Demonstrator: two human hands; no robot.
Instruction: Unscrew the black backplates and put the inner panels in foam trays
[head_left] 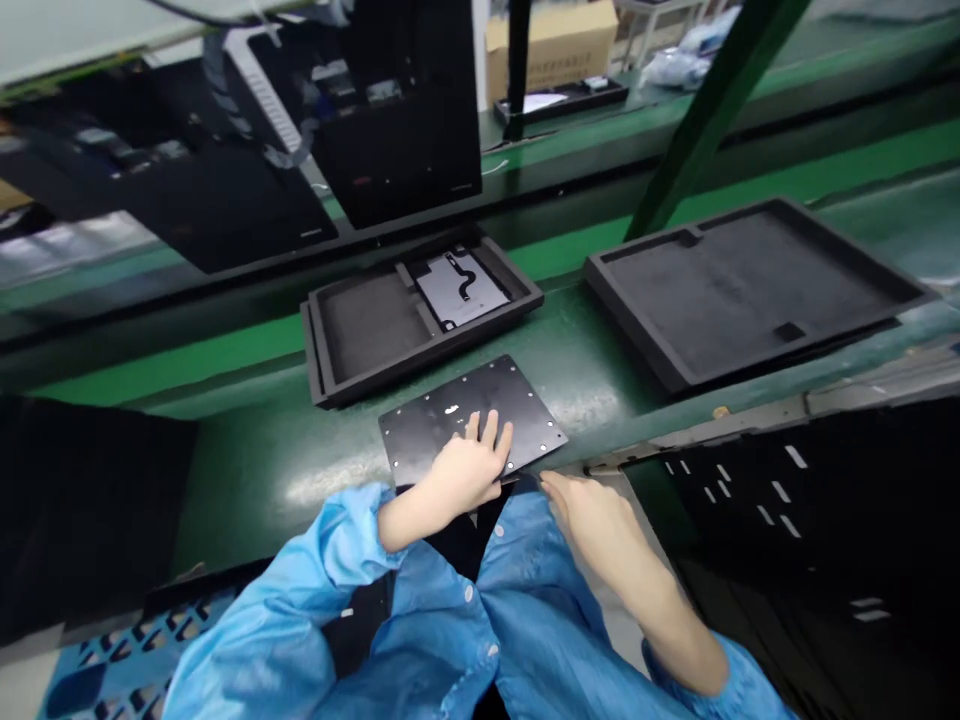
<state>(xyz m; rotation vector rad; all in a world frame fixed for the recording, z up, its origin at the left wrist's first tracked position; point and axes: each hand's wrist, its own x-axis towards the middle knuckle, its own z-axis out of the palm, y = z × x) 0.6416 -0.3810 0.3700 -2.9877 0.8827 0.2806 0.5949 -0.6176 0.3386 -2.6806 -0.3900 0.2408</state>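
Note:
A thin black plate (480, 410) with small holes along its edges lies on the green bench close to my body. My left hand (469, 468) rests on its near half, fingers spread over the surface and thumb by the near edge. At the plate's near right side is my right hand (592, 512), its fingers curled and pressed together. Whatever those fingers may hold is hidden or too small to make out.
Behind the plate stands a dark foam tray (367, 325) with a white-and-black sheet part (465, 285) in its right compartment. A larger foam tray (750, 285) sits to the right. Black panels (397, 110) stand at the back. A green post (697, 130) slants upward.

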